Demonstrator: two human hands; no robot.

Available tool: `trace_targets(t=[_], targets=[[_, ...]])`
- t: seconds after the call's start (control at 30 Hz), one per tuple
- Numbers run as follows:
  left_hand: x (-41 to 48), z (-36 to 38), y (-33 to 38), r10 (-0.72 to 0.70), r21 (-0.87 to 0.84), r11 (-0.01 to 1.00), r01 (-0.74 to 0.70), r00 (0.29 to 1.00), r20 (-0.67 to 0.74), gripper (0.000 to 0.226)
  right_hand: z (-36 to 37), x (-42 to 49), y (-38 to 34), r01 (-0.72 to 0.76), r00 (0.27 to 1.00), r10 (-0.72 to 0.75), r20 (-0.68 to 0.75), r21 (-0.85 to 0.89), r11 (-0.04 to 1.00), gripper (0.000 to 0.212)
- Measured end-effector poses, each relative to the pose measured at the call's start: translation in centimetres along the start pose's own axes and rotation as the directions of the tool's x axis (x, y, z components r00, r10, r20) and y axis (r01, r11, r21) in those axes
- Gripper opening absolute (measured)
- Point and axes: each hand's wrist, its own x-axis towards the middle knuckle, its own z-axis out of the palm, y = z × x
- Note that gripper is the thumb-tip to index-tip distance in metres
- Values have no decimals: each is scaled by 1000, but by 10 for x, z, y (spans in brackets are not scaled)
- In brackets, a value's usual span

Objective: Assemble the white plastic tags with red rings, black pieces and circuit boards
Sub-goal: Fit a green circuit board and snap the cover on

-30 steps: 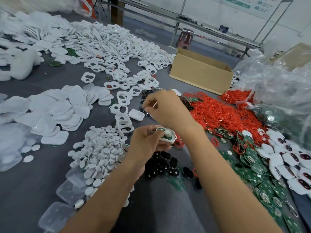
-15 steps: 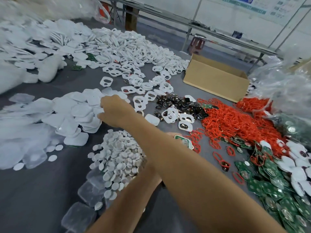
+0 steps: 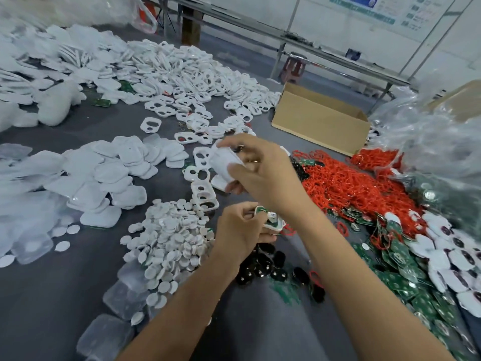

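My left hand (image 3: pixel 240 231) grips a partly assembled white tag (image 3: pixel 272 222) with a green circuit board and a red ring showing in it. Just above it, my right hand (image 3: pixel 263 175) holds a plain white cover shell (image 3: pixel 223 161) between thumb and fingers. Black pieces (image 3: pixel 270 264) lie on the grey table under my left wrist. A heap of red rings (image 3: pixel 346 178) spreads to the right, with green circuit boards (image 3: pixel 406 269) below it. Plain white cover shells (image 3: pixel 109 173) are piled at left, white frames with holes (image 3: pixel 203 188) beside my hands.
Small white discs (image 3: pixel 169 238) form a mound at left of my left arm, clear plastic trays (image 3: pixel 104 337) below them. An open cardboard box (image 3: pixel 320 118) stands at the back right, crumpled clear bags (image 3: pixel 437 142) beyond it. Finished tags (image 3: pixel 447 243) lie at far right.
My right hand reached left to the pile of cover shells, took one, and came back above my left hand, which kept holding the tag.
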Motion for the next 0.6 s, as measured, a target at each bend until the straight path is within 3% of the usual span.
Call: trace_targets(t=[0.07,0.17,0.33,0.5,0.6], targets=[[-2,0,-1,9,-51,999,-9,1000,11,11,-17,-21,7,-28,999,32,-34,99,995,33],[-2,0,-4,56,-61,997,-54,998,25,5,-37,-45,21,-7,993,18,-115,102,995,32],[0,1,-6,23,-17,1000,-24,1000,-21,12,-50,-68,40,-37,983,73,-167,213,976,37],[-1,1,-6,28,-23,999,-28,999,-22,18,-46,-72,54,-14,957,84,-277,246,969,17],[-1,2,-6,17,-34,999,-17,1000,-18,16,-47,-71,58,19,931,46,-361,176,984,9]])
